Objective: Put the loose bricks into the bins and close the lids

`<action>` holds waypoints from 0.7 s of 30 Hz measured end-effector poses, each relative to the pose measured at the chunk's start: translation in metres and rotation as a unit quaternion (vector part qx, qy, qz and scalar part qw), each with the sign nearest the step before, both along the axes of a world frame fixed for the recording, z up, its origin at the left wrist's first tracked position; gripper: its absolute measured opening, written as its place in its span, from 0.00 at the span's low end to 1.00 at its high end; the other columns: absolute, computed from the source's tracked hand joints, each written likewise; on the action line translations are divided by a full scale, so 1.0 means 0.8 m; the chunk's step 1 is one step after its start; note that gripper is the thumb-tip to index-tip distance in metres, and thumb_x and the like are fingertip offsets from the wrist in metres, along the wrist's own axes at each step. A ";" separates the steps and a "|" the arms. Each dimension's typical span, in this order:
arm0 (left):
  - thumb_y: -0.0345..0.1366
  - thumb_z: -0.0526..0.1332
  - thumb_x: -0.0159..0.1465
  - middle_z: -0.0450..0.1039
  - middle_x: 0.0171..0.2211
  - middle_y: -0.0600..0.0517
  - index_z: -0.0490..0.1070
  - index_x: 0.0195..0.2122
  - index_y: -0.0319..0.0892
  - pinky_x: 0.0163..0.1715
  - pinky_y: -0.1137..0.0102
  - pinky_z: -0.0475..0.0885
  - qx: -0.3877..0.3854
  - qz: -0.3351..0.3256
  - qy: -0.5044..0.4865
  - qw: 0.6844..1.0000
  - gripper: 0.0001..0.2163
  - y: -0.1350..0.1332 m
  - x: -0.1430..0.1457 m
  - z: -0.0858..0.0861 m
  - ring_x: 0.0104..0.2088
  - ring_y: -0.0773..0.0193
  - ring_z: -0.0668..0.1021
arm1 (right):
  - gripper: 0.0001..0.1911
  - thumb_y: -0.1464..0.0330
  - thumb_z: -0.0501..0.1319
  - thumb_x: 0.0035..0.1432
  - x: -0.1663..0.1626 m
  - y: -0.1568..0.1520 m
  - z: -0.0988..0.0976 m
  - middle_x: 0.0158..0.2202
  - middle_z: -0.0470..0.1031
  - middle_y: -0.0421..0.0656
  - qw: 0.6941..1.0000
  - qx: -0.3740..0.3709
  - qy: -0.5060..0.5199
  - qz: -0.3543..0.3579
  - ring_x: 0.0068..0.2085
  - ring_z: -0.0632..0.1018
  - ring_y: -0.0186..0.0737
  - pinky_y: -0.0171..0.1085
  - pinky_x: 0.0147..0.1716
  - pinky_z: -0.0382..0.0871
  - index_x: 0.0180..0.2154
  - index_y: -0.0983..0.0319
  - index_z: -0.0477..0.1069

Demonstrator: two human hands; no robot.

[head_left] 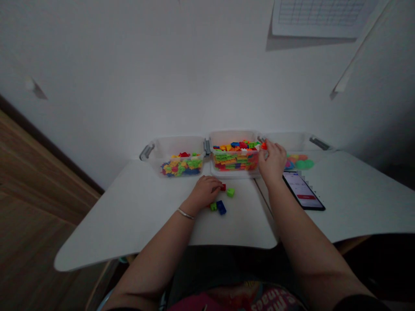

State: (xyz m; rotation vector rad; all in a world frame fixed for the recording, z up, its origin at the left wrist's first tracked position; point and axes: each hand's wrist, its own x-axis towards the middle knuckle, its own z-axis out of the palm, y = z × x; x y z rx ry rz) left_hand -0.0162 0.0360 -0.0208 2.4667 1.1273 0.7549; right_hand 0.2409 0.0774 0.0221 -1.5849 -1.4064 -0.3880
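My left hand (205,191) rests low over the white table, its fingers bent and closed at the tips on a small red building block (223,187). Just right of it lies a light green block (230,192). Nearer to me sit a dark blue block (221,207) and a smaller green block (213,207). My right hand (273,162) is raised at the right end of the middle clear box (233,174), pinching an orange-red block (263,146). The box is piled with mixed coloured blocks (235,157).
A left clear box (155,149) holds colourful small pieces. The right clear box (292,140) has round coloured pieces (304,164), partly behind my right hand. A phone or tablet (303,190) with a lit screen lies beside my right forearm. A seam crosses the white table (129,211).
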 end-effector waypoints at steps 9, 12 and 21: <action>0.32 0.55 0.62 0.80 0.42 0.47 0.79 0.40 0.45 0.54 0.60 0.65 0.027 0.004 0.022 0.999 0.13 0.002 0.000 -0.002 0.48 0.56 0.76 | 0.25 0.65 0.49 0.60 0.006 0.009 -0.005 0.56 0.70 0.53 0.998 -0.016 -0.016 0.063 0.59 0.66 0.50 0.54 0.60 0.56 0.55 0.66 0.67; 0.33 0.55 0.63 0.79 0.42 0.48 0.79 0.40 0.43 0.52 0.62 0.67 0.037 0.006 0.039 0.999 0.12 0.006 0.000 -0.005 0.46 0.58 0.77 | 0.29 0.65 0.53 0.57 -0.005 -0.005 -0.009 0.59 0.67 0.54 0.997 0.050 -0.006 0.060 0.61 0.62 0.52 0.56 0.61 0.53 0.59 0.67 0.60; 0.30 0.56 0.61 0.80 0.41 0.47 0.77 0.41 0.41 0.51 0.63 0.70 0.015 0.111 -0.002 0.994 0.12 0.011 0.002 0.000 0.44 0.59 0.78 | 0.11 0.69 0.55 0.60 -0.064 -0.057 -0.049 0.41 0.78 0.46 0.934 -0.028 -0.035 0.355 0.45 0.75 0.44 0.46 0.49 0.67 0.40 0.58 0.75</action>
